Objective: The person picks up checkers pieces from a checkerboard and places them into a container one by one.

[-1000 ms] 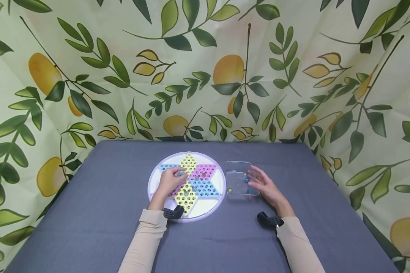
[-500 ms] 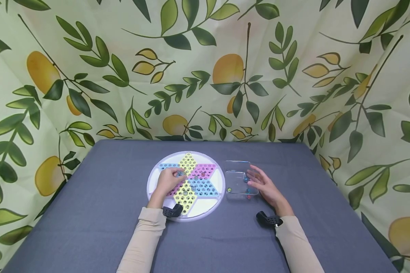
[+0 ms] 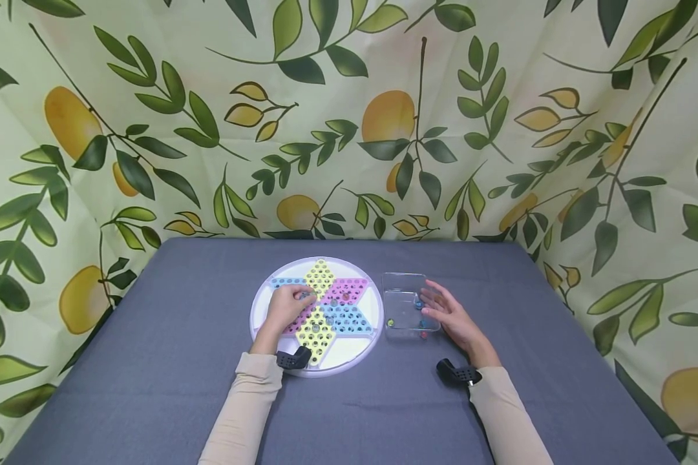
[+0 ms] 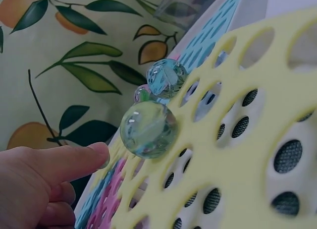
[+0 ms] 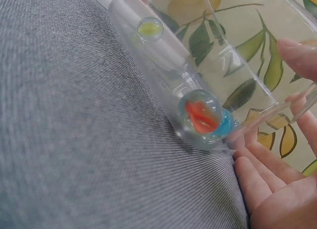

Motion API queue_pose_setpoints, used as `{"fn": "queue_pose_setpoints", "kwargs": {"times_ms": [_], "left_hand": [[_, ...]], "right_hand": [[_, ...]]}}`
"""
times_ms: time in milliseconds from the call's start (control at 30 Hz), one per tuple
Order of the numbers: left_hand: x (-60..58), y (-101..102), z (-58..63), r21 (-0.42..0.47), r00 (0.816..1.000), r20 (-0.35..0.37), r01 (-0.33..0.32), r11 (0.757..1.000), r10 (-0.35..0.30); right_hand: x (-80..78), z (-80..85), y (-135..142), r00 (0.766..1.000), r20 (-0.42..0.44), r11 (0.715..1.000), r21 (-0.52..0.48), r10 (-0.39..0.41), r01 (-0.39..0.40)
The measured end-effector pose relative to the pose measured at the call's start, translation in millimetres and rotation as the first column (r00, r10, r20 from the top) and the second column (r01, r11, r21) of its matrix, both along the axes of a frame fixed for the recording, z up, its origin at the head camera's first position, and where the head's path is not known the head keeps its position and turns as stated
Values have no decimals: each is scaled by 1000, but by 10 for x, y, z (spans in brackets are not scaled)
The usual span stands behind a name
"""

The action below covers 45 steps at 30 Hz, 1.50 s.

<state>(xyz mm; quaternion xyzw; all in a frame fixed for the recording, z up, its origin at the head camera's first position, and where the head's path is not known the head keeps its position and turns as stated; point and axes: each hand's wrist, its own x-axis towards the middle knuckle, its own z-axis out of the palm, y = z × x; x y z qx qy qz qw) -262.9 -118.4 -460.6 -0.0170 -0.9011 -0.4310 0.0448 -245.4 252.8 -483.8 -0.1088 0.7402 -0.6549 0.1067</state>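
Observation:
In the head view my left hand (image 3: 287, 309) hovers over the left part of a round white Chinese checkers board (image 3: 349, 356) with a coloured star. Its thumb and index finger come together; a sliver of a greenish glass marble (image 4: 106, 162) shows at the fingertip, mostly hidden. Close by, a pale yellow-green marble (image 4: 148, 130) and a light blue marble (image 4: 167, 78) sit in holes. My right hand (image 3: 455, 321) touches the right side of a clear plastic box (image 3: 404, 274), its fingers loosely extended. Inside lie an orange-red marble (image 5: 200, 115), a yellow marble (image 5: 150, 29) and blue ones.
A grey cloth (image 3: 349, 426) covers the table. The box stands just right of the board. Several marbles, among them a red marble (image 3: 346, 297), sit in the board's holes. A leaf-and-fruit patterned curtain (image 3: 331, 161) hangs behind the table.
My left hand stays over the same part of the board, its fingers barely shifting. The right hand and the box keep their places.

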Motion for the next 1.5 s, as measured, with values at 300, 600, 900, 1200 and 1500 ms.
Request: {"fn": "queue_pose_setpoints", "kwargs": {"times_ms": [300, 600, 900, 1200, 1500], "left_hand": [[20, -8, 61, 72, 1000, 4, 8, 997, -8], [80, 69, 225, 104, 999, -39, 33, 994, -29], [157, 203, 357, 172, 994, -66, 97, 980, -86], [179, 301, 387, 213, 993, -42, 116, 970, -109], [163, 490, 420, 172, 978, -100, 197, 965, -182]], "right_hand": [[0, -7, 7, 1000, 0, 1000, 22, 8, -8], [-5, -9, 20, 1000, -7, 1000, 20, 3, -3], [-2, -11, 22, 1000, -8, 1000, 30, 9, -9], [-3, -12, 17, 1000, -11, 1000, 13, 11, -11], [9, -13, 16, 1000, 6, 1000, 10, 3, -3]]}}
